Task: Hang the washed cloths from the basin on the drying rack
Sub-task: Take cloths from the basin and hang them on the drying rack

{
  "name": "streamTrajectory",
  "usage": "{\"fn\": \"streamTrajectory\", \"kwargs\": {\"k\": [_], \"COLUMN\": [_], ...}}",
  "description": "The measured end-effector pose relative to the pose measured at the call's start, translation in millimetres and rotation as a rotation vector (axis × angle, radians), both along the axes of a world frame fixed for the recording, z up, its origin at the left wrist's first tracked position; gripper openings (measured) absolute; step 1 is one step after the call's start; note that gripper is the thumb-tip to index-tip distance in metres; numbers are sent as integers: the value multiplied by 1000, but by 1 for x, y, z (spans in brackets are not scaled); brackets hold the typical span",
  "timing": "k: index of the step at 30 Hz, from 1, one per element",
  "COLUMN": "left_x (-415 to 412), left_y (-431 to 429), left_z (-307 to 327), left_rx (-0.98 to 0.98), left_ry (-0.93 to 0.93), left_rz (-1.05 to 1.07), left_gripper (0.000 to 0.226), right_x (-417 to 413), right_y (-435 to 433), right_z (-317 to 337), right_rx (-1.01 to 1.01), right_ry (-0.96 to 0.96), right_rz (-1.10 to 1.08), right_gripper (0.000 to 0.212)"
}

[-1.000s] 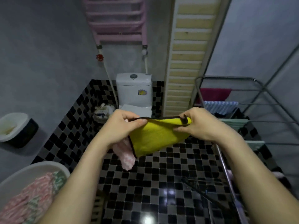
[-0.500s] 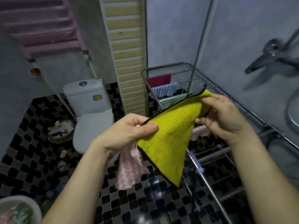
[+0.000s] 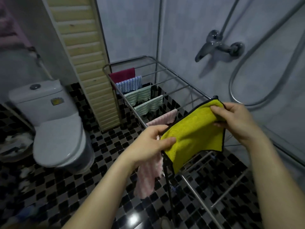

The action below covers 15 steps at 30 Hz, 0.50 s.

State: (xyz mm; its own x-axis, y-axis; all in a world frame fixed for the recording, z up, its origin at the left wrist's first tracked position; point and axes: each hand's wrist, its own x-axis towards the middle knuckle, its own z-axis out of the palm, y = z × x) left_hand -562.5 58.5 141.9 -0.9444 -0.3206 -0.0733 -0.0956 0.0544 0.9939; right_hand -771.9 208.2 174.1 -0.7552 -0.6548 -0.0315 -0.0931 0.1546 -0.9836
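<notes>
A yellow cloth (image 3: 194,133) with a dark edge is stretched between both hands above the near bars of the metal drying rack (image 3: 171,78). My right hand (image 3: 234,119) pinches its far upper corner. My left hand (image 3: 148,146) grips its near corner and also holds a pink striped cloth (image 3: 146,177) that dangles below. Several cloths hang on the rack's far bars: a maroon cloth (image 3: 123,75), a blue striped cloth (image 3: 130,84), two green striped ones (image 3: 140,95) and a pink cloth (image 3: 165,119). The basin is out of view.
A white toilet (image 3: 54,128) stands at the left on the black-and-white tiled floor (image 3: 102,162). A slatted wooden panel (image 3: 85,55) rises behind the rack. A shower tap (image 3: 217,47) and hose are on the right wall.
My view has swung right toward the rack. Both hands have carried the yellow cloth right and forward, over the rack's near bars. The basin has left the view.
</notes>
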Motion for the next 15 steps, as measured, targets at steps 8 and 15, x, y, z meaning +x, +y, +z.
{"fn": "streamTrajectory", "kwargs": {"k": [8,15], "left_x": [-45,-77], "left_y": [7,-22], "left_z": [-54,-76], "left_rx": [-424,-316], "left_ry": [-195,-221], "left_rz": [191,428], "left_gripper": [10,6], "right_x": [-53,-89], "right_y": [-1,-31], "right_z": [-66,-97], "right_rx": [80,159], "right_ry": [5,-15], "right_rz": [-32,-28], "right_gripper": [15,10]}}
